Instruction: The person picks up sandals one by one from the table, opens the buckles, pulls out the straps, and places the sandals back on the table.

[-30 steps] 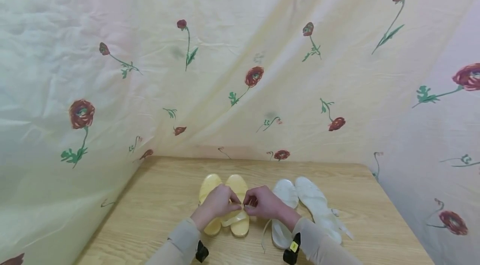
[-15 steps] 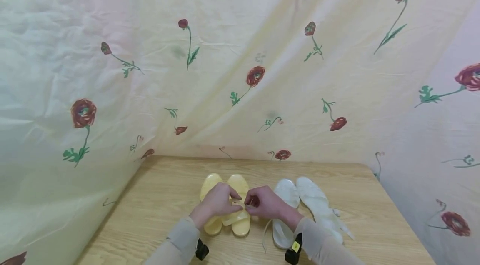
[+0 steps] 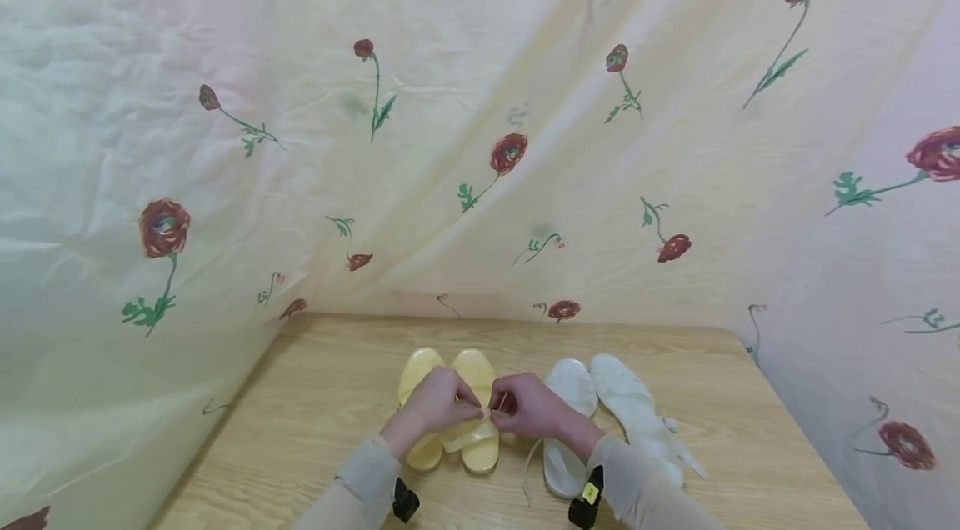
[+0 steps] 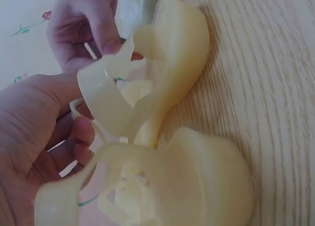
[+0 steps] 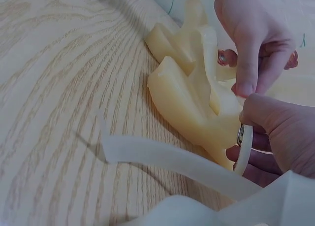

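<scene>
A pair of yellow jelly sandals stands side by side on the wooden table. Over the right yellow sandal (image 3: 480,457) my two hands meet at its ankle strap. My left hand (image 3: 433,407) pinches the strap between thumb and fingertips. Opposite it, my right hand (image 3: 531,407) holds the buckle end, and a small metal buckle (image 5: 240,135) shows at its fingers in the right wrist view. The left yellow sandal (image 3: 422,365) is partly covered by my left hand. In the left wrist view, the heel strap (image 4: 101,90) arches up from the sole.
To the right lie two white sandals, one (image 3: 572,384) partly under my right forearm, the other (image 3: 622,388) angled outward. A loose white strap (image 5: 165,158) stretches over the wooden table (image 3: 330,405). Flower-print cloth (image 3: 450,97) hangs behind and at both sides.
Half a second ago my left thumb and fingers were apart; now they have come together at the strap. My right hand stays almost in place. The sandals have not moved.
</scene>
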`<state>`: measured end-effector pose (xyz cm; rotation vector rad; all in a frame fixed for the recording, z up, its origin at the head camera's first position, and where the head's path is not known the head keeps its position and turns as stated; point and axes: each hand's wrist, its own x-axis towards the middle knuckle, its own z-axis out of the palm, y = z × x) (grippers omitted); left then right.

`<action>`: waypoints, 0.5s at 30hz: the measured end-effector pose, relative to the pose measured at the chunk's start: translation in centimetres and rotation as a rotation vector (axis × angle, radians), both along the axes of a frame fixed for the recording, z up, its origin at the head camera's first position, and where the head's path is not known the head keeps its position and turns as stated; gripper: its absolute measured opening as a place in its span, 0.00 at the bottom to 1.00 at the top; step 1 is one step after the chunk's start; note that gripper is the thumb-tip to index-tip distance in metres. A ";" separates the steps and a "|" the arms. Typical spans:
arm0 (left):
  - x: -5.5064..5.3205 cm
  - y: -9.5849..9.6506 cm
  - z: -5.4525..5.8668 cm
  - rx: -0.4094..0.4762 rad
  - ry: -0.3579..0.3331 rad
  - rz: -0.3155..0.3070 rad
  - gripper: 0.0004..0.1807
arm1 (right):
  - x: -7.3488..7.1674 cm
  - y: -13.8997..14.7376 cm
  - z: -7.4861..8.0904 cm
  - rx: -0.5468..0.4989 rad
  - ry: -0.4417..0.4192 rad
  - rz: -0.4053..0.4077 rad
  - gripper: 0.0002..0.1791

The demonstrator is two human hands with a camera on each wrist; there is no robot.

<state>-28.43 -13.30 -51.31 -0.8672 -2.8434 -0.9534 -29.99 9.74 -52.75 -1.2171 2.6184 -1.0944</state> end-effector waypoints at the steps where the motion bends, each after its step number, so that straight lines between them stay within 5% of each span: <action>1: 0.0 -0.1 -0.1 0.010 -0.001 -0.005 0.04 | 0.0 0.1 0.0 0.003 0.000 0.000 0.02; 15: 0.2 1.0 0.7 -0.025 -0.043 0.044 0.09 | -0.1 0.2 -0.1 0.035 0.032 -0.013 0.02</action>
